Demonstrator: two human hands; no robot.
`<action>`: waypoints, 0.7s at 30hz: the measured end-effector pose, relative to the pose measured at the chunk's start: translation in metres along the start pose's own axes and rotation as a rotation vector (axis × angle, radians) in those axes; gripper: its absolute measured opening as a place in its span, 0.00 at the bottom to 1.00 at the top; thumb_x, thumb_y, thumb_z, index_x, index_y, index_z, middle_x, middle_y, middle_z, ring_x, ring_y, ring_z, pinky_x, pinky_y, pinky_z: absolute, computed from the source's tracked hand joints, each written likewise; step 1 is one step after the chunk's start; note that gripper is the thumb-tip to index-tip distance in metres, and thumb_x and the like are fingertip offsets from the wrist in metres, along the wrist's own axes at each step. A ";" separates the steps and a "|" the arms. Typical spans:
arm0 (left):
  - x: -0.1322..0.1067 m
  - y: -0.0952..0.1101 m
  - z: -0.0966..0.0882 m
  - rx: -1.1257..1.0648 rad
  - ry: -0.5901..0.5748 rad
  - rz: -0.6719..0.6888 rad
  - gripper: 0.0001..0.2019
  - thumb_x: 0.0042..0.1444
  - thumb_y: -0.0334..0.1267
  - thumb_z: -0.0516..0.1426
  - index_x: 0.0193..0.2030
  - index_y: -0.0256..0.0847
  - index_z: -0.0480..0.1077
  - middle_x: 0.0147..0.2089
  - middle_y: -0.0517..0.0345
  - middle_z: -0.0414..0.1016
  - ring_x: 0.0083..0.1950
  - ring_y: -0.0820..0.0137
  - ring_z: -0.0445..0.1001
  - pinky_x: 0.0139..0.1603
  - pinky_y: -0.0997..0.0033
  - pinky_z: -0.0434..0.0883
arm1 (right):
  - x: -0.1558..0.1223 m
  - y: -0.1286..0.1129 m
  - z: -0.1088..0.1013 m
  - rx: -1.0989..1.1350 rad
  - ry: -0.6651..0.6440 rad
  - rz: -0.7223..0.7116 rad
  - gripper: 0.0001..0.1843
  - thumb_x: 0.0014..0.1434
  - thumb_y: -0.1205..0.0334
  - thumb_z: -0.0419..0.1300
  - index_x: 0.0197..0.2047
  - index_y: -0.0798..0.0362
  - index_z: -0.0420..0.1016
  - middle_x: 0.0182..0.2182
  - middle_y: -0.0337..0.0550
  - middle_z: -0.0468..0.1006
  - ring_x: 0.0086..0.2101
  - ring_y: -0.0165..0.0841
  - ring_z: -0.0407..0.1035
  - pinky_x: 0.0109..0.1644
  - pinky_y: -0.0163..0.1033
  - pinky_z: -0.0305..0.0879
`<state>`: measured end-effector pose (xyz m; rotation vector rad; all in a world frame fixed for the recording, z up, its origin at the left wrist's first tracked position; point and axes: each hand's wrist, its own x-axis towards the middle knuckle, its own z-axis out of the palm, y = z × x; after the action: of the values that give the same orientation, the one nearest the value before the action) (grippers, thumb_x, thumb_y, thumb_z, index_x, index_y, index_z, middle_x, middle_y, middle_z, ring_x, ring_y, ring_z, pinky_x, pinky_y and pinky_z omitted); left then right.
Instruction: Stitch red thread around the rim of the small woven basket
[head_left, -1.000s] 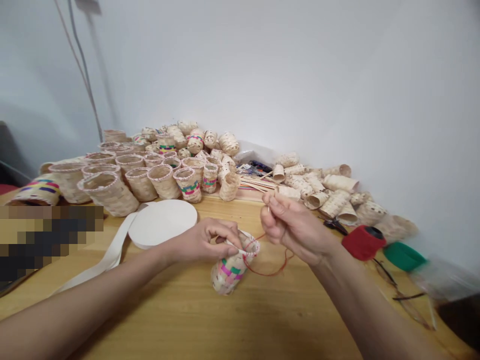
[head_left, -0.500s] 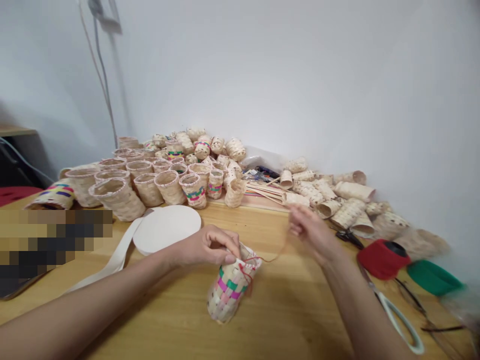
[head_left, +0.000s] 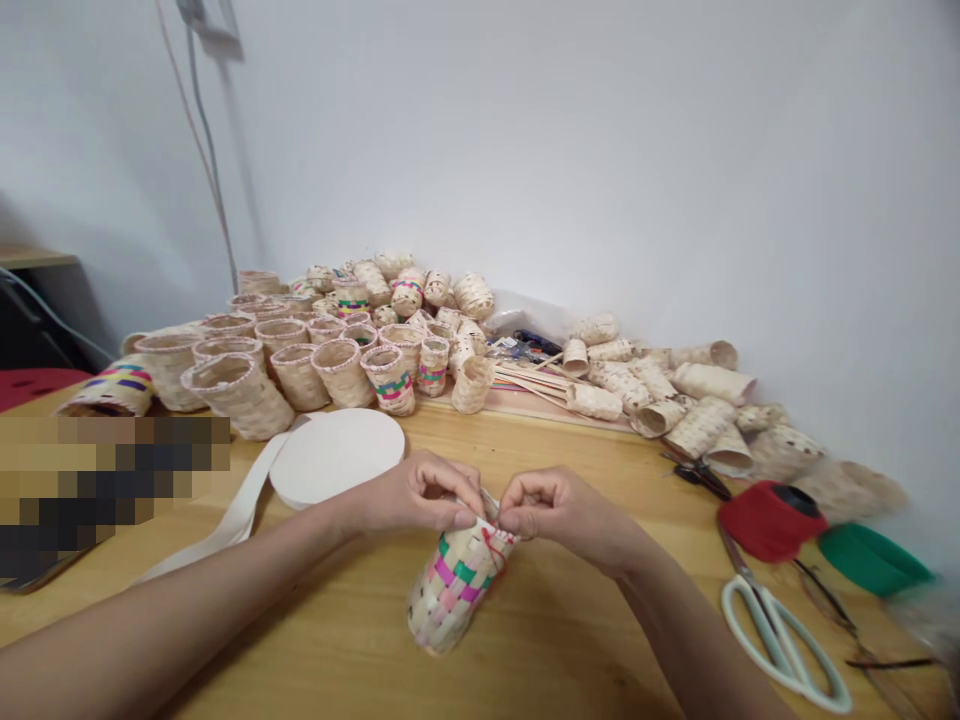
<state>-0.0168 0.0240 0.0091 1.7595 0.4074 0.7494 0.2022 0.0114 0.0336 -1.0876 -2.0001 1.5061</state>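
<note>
Woven basket (head_left: pixel 446 595), lower middle of the frame, tilted, mouth to the upper right, base to the lower left. Can't tell if the base touches the table (head_left: pixel 322 660). Your left hand (head_left: pixel 420 495) has thumb and fingers pinched on the left part of the rim, no gap showing at the tips: firm grip on the basket. Your right hand (head_left: pixel 559 510) is at the right part of the rim, fingers bent; whether they're closed on rim, thread or something thin is hidden, can't tell. Red thread (head_left: pixel 491 548) hangs in a loose loop on the outer wall, just below the rim.

Handling, judged by looks: very light, thin flat strips, springy rather than soft. Wall likely dents if you squeeze mid-body, and a strip could crack on a sharp bend. Smooth strips, so it may twist or swing under a one-sided pinch. Best hold is the bound rim, thumb outside, fingers inside; support the base if it turns on you. Thread looks limp and thin, easy to snag, so pinch it close to the rim
</note>
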 end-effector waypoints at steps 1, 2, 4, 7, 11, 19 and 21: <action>0.000 0.000 0.000 0.000 0.004 -0.011 0.16 0.53 0.47 0.61 0.32 0.32 0.77 0.29 0.57 0.69 0.30 0.75 0.65 0.30 0.77 0.62 | 0.001 -0.001 0.003 -0.054 0.046 -0.021 0.14 0.52 0.52 0.63 0.29 0.57 0.73 0.21 0.33 0.67 0.23 0.24 0.57 0.28 0.31 0.51; 0.000 0.000 0.001 -0.004 0.007 -0.020 0.17 0.53 0.48 0.61 0.32 0.32 0.76 0.29 0.57 0.68 0.30 0.75 0.64 0.30 0.77 0.62 | 0.001 -0.002 0.004 -0.130 0.111 -0.053 0.13 0.53 0.53 0.61 0.28 0.56 0.72 0.21 0.34 0.67 0.23 0.25 0.57 0.27 0.31 0.51; -0.001 -0.001 0.001 -0.021 0.015 -0.035 0.17 0.52 0.48 0.61 0.31 0.32 0.76 0.28 0.58 0.68 0.29 0.76 0.64 0.30 0.77 0.62 | 0.002 -0.003 0.002 -0.341 0.295 -0.112 0.12 0.56 0.56 0.57 0.27 0.55 0.71 0.20 0.34 0.67 0.23 0.26 0.57 0.26 0.31 0.50; -0.001 -0.001 0.001 -0.056 0.031 -0.043 0.17 0.52 0.48 0.62 0.29 0.31 0.75 0.27 0.59 0.67 0.28 0.76 0.63 0.30 0.77 0.61 | 0.003 0.005 -0.017 -0.685 0.623 -0.048 0.09 0.55 0.60 0.55 0.26 0.54 0.70 0.19 0.35 0.69 0.23 0.28 0.60 0.27 0.32 0.51; -0.001 0.002 0.003 -0.057 -0.008 -0.028 0.17 0.51 0.48 0.62 0.29 0.31 0.75 0.27 0.57 0.68 0.29 0.75 0.64 0.31 0.75 0.61 | -0.001 0.030 -0.062 -0.914 0.918 0.233 0.09 0.55 0.60 0.53 0.29 0.53 0.73 0.24 0.44 0.74 0.26 0.35 0.66 0.28 0.36 0.51; -0.004 0.001 0.005 -0.056 -0.018 -0.049 0.18 0.51 0.50 0.62 0.30 0.31 0.75 0.28 0.57 0.67 0.30 0.75 0.63 0.32 0.74 0.62 | -0.006 0.024 -0.060 -0.793 0.727 0.168 0.16 0.60 0.55 0.53 0.44 0.49 0.79 0.33 0.47 0.81 0.35 0.40 0.73 0.34 0.39 0.62; -0.004 -0.001 0.004 -0.071 -0.012 -0.053 0.18 0.51 0.49 0.62 0.30 0.31 0.75 0.28 0.57 0.67 0.30 0.75 0.64 0.32 0.74 0.62 | -0.005 0.009 -0.037 -0.587 0.479 -0.020 0.19 0.61 0.50 0.53 0.48 0.48 0.78 0.41 0.43 0.80 0.41 0.38 0.72 0.41 0.39 0.65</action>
<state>-0.0169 0.0185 0.0066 1.6798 0.4128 0.7074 0.2346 0.0318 0.0381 -1.4701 -2.1149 0.5524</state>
